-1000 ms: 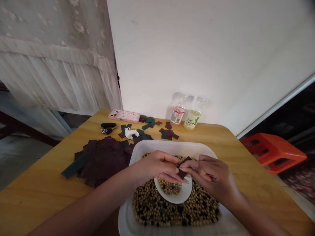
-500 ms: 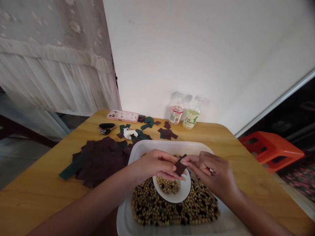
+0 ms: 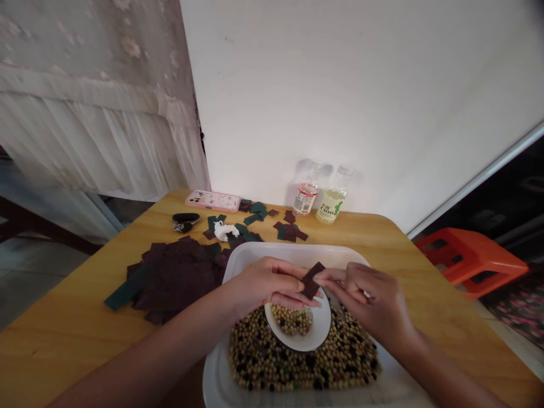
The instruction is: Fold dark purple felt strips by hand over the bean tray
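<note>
Both hands meet above a white bowl (image 3: 322,327), each pinching a small dark brown rectangular piece (image 3: 313,280), of cloth or paper. My left hand (image 3: 276,283) grips its left side between thumb and fingers. My right hand (image 3: 365,292) pinches its right edge with thumb and index finger, the other fingers curled. Tan beads (image 3: 293,321) lie in the bowl. The bowl rests on many tan and black beads (image 3: 297,368) inside a white plastic tray (image 3: 212,368). Whether a bead sits in the held piece cannot be seen.
Left of the tray is a heap of dark brown pieces (image 3: 178,277). Behind it are a key fob (image 3: 186,221), a pink-cased phone (image 3: 215,200), a crumpled white tissue (image 3: 225,230) and scattered green and brown pieces (image 3: 255,211). Two bottles (image 3: 330,201) stand by the wall; an orange stool (image 3: 476,258) is at right.
The brown piece is slightly higher and shows more of its length above the fingers. Both hands stay almost in place, and the whole view has shifted a little.
</note>
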Tool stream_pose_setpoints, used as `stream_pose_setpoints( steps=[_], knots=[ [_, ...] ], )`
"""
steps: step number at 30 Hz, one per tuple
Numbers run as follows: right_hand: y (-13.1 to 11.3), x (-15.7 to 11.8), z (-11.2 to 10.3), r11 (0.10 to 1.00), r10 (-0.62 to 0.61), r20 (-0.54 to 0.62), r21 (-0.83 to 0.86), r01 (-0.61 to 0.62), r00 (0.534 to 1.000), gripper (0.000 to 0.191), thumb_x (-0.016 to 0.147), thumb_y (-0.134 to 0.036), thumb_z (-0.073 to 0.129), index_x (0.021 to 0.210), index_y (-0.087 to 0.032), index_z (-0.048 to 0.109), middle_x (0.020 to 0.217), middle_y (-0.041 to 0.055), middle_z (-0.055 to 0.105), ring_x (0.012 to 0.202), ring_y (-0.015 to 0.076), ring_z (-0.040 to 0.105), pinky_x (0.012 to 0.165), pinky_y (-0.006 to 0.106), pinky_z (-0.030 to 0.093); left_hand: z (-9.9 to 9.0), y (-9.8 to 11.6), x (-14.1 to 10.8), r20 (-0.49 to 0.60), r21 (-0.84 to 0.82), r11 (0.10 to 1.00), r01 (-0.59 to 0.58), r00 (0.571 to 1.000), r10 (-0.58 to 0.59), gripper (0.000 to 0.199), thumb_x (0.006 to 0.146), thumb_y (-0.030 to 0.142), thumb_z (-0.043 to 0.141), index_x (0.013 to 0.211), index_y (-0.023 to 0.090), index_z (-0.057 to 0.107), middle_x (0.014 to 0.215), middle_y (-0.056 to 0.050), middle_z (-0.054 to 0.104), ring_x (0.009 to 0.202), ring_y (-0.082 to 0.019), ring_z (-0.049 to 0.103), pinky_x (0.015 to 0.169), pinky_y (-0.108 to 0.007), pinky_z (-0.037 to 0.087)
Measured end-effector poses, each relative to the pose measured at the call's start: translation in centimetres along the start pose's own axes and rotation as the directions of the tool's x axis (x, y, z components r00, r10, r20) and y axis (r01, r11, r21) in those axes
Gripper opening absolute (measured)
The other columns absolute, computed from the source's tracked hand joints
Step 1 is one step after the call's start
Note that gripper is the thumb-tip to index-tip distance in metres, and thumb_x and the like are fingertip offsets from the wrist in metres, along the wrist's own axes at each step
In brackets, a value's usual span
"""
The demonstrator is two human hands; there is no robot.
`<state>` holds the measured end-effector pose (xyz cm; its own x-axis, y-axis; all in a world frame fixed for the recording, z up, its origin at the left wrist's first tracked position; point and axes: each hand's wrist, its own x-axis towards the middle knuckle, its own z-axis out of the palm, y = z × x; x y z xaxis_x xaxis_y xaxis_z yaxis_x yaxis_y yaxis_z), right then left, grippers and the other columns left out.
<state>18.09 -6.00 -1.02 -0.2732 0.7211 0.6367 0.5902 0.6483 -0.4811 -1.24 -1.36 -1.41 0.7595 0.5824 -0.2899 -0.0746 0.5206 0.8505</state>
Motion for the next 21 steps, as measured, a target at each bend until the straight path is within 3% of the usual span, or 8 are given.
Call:
stream_pose_setpoints(
  steps=[2, 7, 11, 15, 19, 21],
  knots=[
    [0.01, -0.02, -0.03, 0.999, 0.048, -0.053, 0.002, -0.048, 0.997, 0.043, 0.078, -0.013, 0.058, 0.051, -0.021, 0.026, 0.051, -0.0017, 0.053, 0.066, 0.0164, 0.066, 0.046, 0.021, 0.045, -0.08, -0.09, -0.01, 0.005, -0.001, 1.0, 0.0, 1.0, 0.0, 0.025, 0.069, 0.011, 0.06, 0.094, 0.014, 0.066, 0.085, -0.007, 0.07, 0.079, -0.017, 0.066, 0.071, -0.021, 0.051],
    [0.0, -0.04, -0.07, 1.0, -0.03, 0.039, 0.002, 0.03, 0.999, 0.043, 0.076, -0.013, 0.06, 0.05, -0.02, 0.026, 0.051, -0.0022, 0.055, 0.057, 0.0139, 0.063, 0.042, 0.02, 0.041, -0.02, 0.02, 0.03, -0.017, -0.007, 1.0, -0.007, 1.0, 0.006, 0.026, 0.069, 0.013, 0.062, 0.095, 0.014, 0.065, 0.083, -0.007, 0.071, 0.078, -0.016, 0.066, 0.07, -0.021, 0.051],
    [0.0, 0.07, -0.01, 0.999, 0.035, -0.079, -0.011, -0.036, 0.996, 0.044, 0.076, -0.011, 0.059, 0.051, -0.02, 0.025, 0.05, -0.0026, 0.053, 0.063, 0.0153, 0.065, 0.046, 0.02, 0.042, -0.02, 0.15, 0.08, -0.008, -0.001, 1.0, -0.011, 1.0, 0.011, 0.024, 0.07, 0.015, 0.061, 0.094, 0.014, 0.066, 0.085, -0.008, 0.07, 0.08, -0.016, 0.066, 0.069, -0.02, 0.051],
    [-0.14, 0.06, 0.0, 1.0, -0.017, -0.015, -0.001, 0.017, 1.0, 0.043, 0.075, -0.01, 0.06, 0.051, -0.02, 0.025, 0.06, -0.0014, 0.062, 0.056, 0.0128, 0.062, 0.045, 0.021, 0.041, -0.2, -0.12, 0.13, -0.006, -0.004, 1.0, -0.025, 1.0, 0.025, 0.023, 0.069, 0.015, 0.062, 0.093, 0.014, 0.066, 0.085, -0.007, 0.07, 0.079, -0.016, 0.066, 0.07, -0.021, 0.05],
    [-0.11, 0.0, -0.03, 0.999, 0.031, -0.051, 0.008, -0.031, 0.998, 0.044, 0.076, -0.01, 0.06, 0.051, -0.02, 0.025, 0.06, -0.0008, 0.062, 0.059, 0.0129, 0.062, 0.046, 0.022, 0.042, -0.06, -0.15, 0.11, 0.009, 0.008, 1.0, -0.002, 1.0, 0.002, 0.026, 0.068, 0.017, 0.063, 0.094, 0.015, 0.065, 0.087, -0.007, 0.07, 0.08, -0.017, 0.066, 0.075, -0.024, 0.049],
    [-0.1, 0.01, -0.02, 0.999, -0.031, 0.008, 0.021, 0.03, 1.0, 0.042, 0.075, -0.009, 0.06, 0.05, -0.02, 0.027, 0.059, -0.0019, 0.063, 0.053, 0.0106, 0.058, 0.045, 0.022, 0.041, 0.23, 0.02, 0.0, 0.012, 0.026, 0.999, 0.034, 0.999, -0.034, 0.027, 0.066, 0.016, 0.064, 0.093, 0.014, 0.066, 0.085, -0.007, 0.07, 0.077, -0.017, 0.066, 0.076, -0.026, 0.049]
  ],
)
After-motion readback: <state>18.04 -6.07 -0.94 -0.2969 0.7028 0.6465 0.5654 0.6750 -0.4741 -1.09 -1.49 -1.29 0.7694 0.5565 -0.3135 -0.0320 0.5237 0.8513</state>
